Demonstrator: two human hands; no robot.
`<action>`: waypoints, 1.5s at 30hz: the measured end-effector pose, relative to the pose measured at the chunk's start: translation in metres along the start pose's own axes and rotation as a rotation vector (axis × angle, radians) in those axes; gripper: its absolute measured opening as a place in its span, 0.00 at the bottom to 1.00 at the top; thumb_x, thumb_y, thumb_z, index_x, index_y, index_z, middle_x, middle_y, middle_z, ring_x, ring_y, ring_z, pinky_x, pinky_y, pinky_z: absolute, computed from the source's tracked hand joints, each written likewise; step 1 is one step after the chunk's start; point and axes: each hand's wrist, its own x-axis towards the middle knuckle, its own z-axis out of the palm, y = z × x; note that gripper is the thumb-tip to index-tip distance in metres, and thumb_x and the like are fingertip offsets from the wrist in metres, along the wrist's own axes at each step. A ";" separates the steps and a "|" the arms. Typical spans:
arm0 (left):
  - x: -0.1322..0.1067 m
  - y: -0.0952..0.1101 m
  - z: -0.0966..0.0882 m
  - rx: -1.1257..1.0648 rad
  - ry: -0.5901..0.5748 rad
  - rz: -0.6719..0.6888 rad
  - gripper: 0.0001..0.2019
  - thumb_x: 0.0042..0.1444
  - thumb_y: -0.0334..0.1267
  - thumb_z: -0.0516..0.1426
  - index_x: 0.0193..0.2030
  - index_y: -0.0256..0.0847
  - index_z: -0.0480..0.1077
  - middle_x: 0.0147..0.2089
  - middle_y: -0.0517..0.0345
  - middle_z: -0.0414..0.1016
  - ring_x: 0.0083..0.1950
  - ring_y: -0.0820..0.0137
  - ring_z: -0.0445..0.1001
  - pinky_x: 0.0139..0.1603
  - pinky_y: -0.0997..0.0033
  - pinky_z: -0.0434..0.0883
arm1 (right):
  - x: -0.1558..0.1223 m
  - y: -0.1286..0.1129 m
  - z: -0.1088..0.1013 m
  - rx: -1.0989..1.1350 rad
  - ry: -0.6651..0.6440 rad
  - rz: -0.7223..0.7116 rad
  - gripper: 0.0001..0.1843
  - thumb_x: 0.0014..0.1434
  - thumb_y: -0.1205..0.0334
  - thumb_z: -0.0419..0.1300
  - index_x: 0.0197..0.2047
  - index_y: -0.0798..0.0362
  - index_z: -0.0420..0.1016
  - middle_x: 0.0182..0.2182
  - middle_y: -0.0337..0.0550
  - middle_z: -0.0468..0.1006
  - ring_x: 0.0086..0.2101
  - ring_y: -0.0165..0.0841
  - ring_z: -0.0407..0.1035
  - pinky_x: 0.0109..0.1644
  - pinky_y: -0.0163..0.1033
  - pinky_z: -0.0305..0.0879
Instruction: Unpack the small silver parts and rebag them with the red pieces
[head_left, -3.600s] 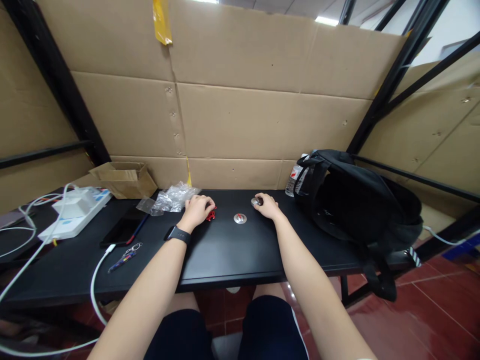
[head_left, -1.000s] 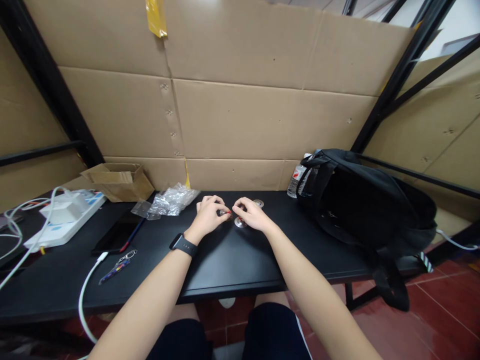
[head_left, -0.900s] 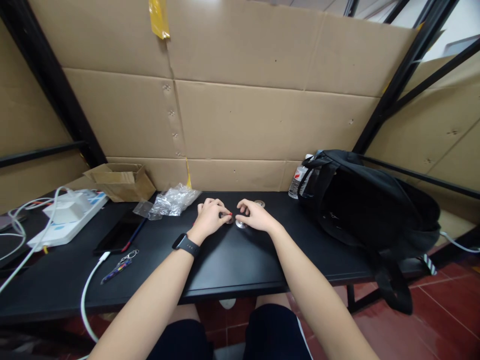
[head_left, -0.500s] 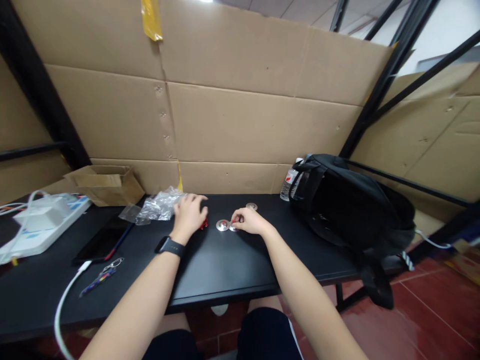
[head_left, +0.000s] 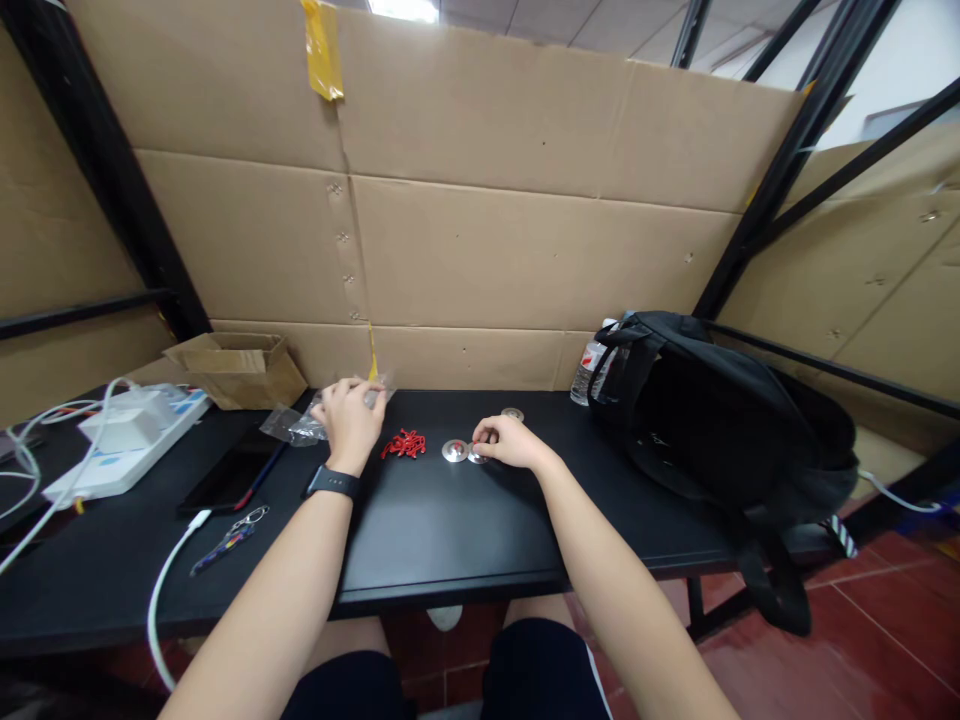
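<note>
My left hand (head_left: 351,415) lies over a crumpled clear plastic bag (head_left: 304,430), fingers bent around part of it; a black watch is on that wrist. A heap of small red pieces (head_left: 405,444) sits to its right on the black table. My right hand (head_left: 504,440) is closed in a pinch at the top of a shiny round metal disc (head_left: 478,457); whatever is between the fingertips is hidden. A second metal disc (head_left: 454,451) with a red spot at its middle lies beside it on the left. Another disc (head_left: 513,414) rests behind my right hand.
A black backpack (head_left: 720,430) and a water bottle (head_left: 587,370) stand on the right. To the left are a cardboard box (head_left: 240,372), a white power strip (head_left: 142,450), a phone (head_left: 229,475) and a keychain (head_left: 229,540). A cardboard wall (head_left: 465,250) closes the back.
My left hand has moved left from the red pieces onto the plastic bag, uncovering the heap. My right hand stays at the disc. The view has shifted slightly.
</note>
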 end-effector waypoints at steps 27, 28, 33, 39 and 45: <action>-0.043 0.065 0.000 -0.078 -0.621 0.584 0.10 0.63 0.35 0.54 0.34 0.46 0.76 0.37 0.54 0.81 0.48 0.60 0.74 0.50 0.59 0.56 | 0.001 0.004 -0.001 -0.138 0.052 0.010 0.03 0.57 0.69 0.61 0.33 0.53 0.76 0.27 0.39 0.80 0.27 0.29 0.72 0.34 0.32 0.63; -0.042 0.064 0.001 -0.109 -0.610 0.534 0.10 0.63 0.36 0.54 0.35 0.46 0.76 0.39 0.55 0.82 0.48 0.60 0.74 0.50 0.58 0.57 | 0.001 0.002 -0.001 -0.088 0.073 0.012 0.03 0.58 0.69 0.61 0.33 0.53 0.76 0.28 0.39 0.80 0.27 0.28 0.72 0.34 0.32 0.63; -0.037 0.061 0.006 -0.303 -0.510 0.298 0.08 0.63 0.43 0.56 0.41 0.49 0.77 0.44 0.59 0.83 0.49 0.62 0.77 0.53 0.59 0.63 | 0.004 -0.011 -0.001 0.245 0.240 0.017 0.04 0.59 0.62 0.62 0.35 0.54 0.74 0.30 0.39 0.79 0.28 0.28 0.73 0.35 0.33 0.67; -0.040 0.065 0.008 -0.503 -0.455 0.255 0.08 0.63 0.44 0.57 0.41 0.48 0.77 0.45 0.60 0.83 0.49 0.65 0.79 0.54 0.63 0.69 | 0.002 -0.027 0.008 0.575 0.278 -0.023 0.14 0.57 0.52 0.66 0.38 0.53 0.73 0.39 0.44 0.80 0.33 0.31 0.78 0.33 0.32 0.68; -0.040 0.064 0.010 -0.522 -0.443 0.263 0.08 0.61 0.44 0.58 0.41 0.47 0.78 0.44 0.59 0.83 0.48 0.64 0.79 0.54 0.63 0.71 | -0.004 -0.033 0.009 0.857 0.209 0.046 0.20 0.54 0.51 0.71 0.46 0.49 0.73 0.46 0.43 0.79 0.34 0.32 0.79 0.39 0.37 0.76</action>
